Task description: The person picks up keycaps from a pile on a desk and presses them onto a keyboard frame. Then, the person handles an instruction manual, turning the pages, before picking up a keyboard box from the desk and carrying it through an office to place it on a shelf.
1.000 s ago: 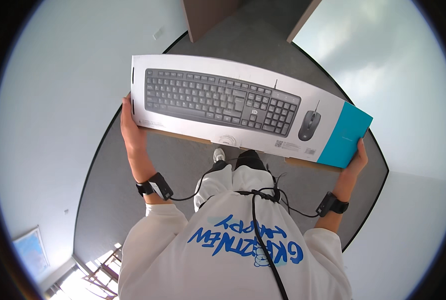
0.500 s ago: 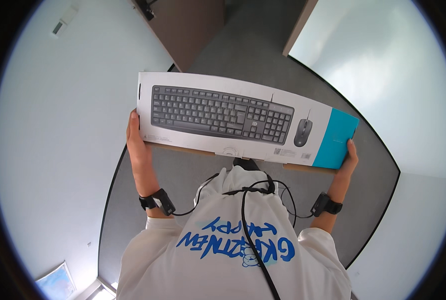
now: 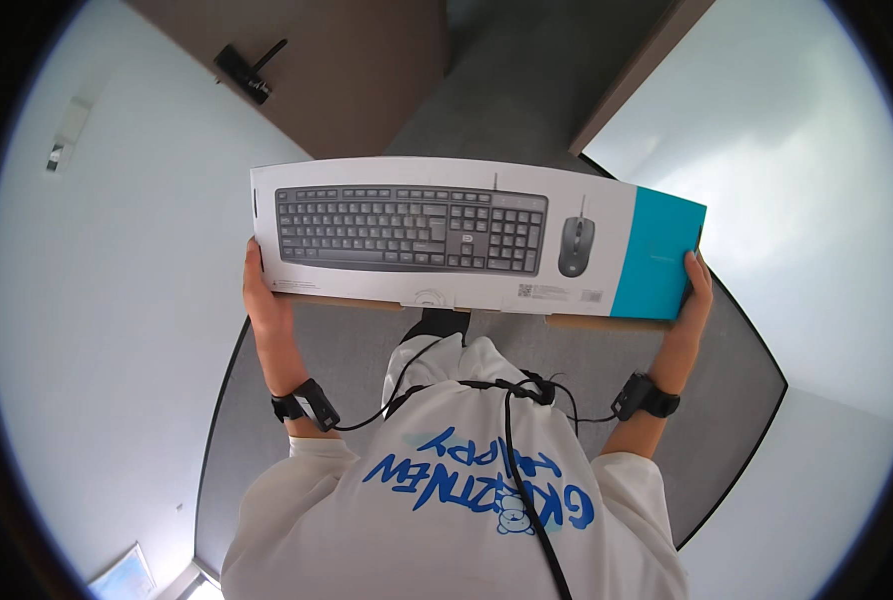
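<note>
A long white cardboard keyboard-and-mouse box (image 3: 397, 285) with a teal right end is held up in front of me between both hands. Its printed face, with pictures of a dark keyboard and a mouse, is turned up toward me. My left hand (image 3: 267, 295) grips the left end, its fingers partly hidden behind the box. Around the teal end closes my right hand (image 3: 695, 290), fingers pressed to the side. Brown cardboard shows along the near lower edge. Each wrist wears a black strapped device with a cable running to my waist.
Ahead stands an open brown door (image 3: 367, 70) with a black handle (image 3: 252, 72). A door frame (image 3: 637, 75) edges the opening on the right. Pale walls rise on both sides of the grey floor (image 3: 342, 345). A framed picture (image 3: 125, 577) hangs at lower left.
The doorway has come closer, and more of the door and its handle shows. The box has levelled a little and shifted slightly left in view, still in both hands. A dark shoe shows more.
</note>
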